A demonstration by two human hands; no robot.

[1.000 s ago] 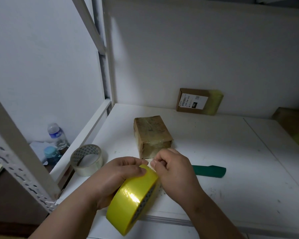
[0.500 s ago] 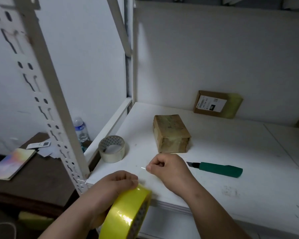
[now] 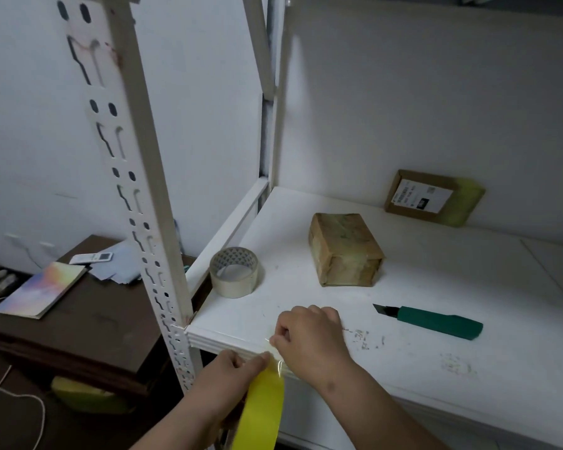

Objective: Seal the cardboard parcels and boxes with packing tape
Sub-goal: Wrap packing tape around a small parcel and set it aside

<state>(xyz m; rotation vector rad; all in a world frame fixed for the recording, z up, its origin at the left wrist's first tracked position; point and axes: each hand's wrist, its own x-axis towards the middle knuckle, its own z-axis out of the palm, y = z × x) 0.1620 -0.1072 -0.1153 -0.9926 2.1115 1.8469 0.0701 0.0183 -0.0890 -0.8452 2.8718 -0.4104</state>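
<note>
Left hand (image 3: 231, 368) grips the yellow packing tape roll (image 3: 262, 407) at the near shelf edge, fingers (image 3: 257, 360) curled over its top. Right hand (image 3: 309, 339), just right, pinches the pulled-out tape end. Farther right: tape-wrapped brown cardboard box (image 3: 345, 250), green-handled utility knife (image 3: 433, 321).

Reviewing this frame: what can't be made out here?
Head view only:
- Yellow tape roll: lower part cut off by the bottom edge.
- Label text on the flat parcel: too small.
- Tape end pinched by the right hand: clear, barely visible.
- Left hand palm: hidden behind the roll.
</note>
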